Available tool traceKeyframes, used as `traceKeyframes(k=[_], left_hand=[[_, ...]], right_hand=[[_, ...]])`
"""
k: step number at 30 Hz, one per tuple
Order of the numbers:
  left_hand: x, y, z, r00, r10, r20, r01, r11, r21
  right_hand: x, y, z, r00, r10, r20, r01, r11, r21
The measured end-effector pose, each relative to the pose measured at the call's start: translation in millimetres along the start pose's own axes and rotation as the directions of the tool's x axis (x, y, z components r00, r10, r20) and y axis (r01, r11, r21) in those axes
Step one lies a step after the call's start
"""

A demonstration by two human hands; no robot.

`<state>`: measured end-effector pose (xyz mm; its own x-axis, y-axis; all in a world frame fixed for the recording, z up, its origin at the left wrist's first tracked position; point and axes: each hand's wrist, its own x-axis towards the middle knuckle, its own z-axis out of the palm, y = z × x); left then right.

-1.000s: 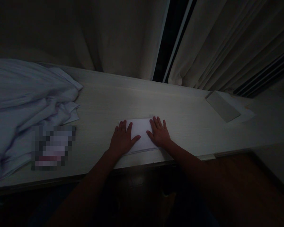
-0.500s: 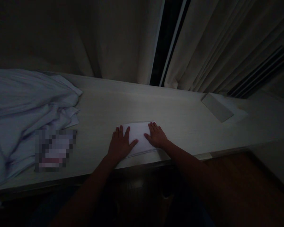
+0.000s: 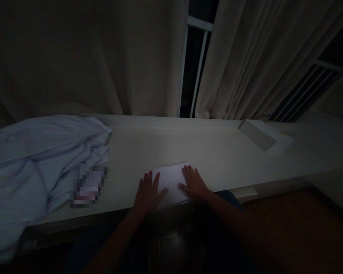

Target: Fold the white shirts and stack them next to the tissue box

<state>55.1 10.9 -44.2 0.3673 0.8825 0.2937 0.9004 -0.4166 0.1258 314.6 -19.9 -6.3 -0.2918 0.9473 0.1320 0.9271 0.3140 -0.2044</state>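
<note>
Your left hand (image 3: 148, 194) lies flat with its fingers spread on the left part of the paper (image 3: 173, 179); your right hand (image 3: 194, 184) lies flat in the same way on the right part; neither grips anything, both simply press palm-down, well apart from each other with bare white paper showing between them.

The paper is a folded white sheet on the pale bench (image 3: 205, 148), close to the near edge and about midway along what you can see of it; its far edge runs slightly tilted, rising toward the right; whether it is one sheet or several layers is hard to tell in this dim light.

To your left, a heap of crumpled pale-blue cloth (image 3: 37, 160) covers the left end of the bench and spills over the near edge; a blurred patch (image 3: 88, 185) sits at its right side, between the cloth and your left hand.

Far to your right, near the back of the bench, lies a flat grey rectangle (image 3: 256, 135), well apart from the paper.

Behind the bench hang beige curtains (image 3: 103, 61), parted at a narrow gap where a window frame (image 3: 198, 49) shows dark.
</note>
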Motion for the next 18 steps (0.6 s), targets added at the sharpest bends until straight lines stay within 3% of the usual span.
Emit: traceKeyframes(k=[4,7,12,18], left_hand=[[-29.8,-13.1,-19.8,0.974,0.225,-0.003,-0.225,0.974,0.031],[-53.1,-18.5,-26.2,0.923,0.382,0.033,-0.384,0.922,0.051],[-64.9,-28.8,-15.5,0.891,0.452,-0.041,-0.438,0.88,0.182],[-69.3,-35.7,-7.9,0.826,0.56,-0.071,-0.526,0.809,0.262]], right_hand=[[-48.3,5.9,-4.4,0.979,-0.204,-0.025,0.203,0.978,-0.039],[-69.6,15.0,9.3,0.968,-0.249,-0.043,0.244,0.965,-0.094],[-72.8,21.8,33.0,0.953,-0.249,-0.174,0.23,0.966,-0.121],[-85.0,26.8,22.4,0.931,-0.284,-0.229,0.292,0.956,0.002]])
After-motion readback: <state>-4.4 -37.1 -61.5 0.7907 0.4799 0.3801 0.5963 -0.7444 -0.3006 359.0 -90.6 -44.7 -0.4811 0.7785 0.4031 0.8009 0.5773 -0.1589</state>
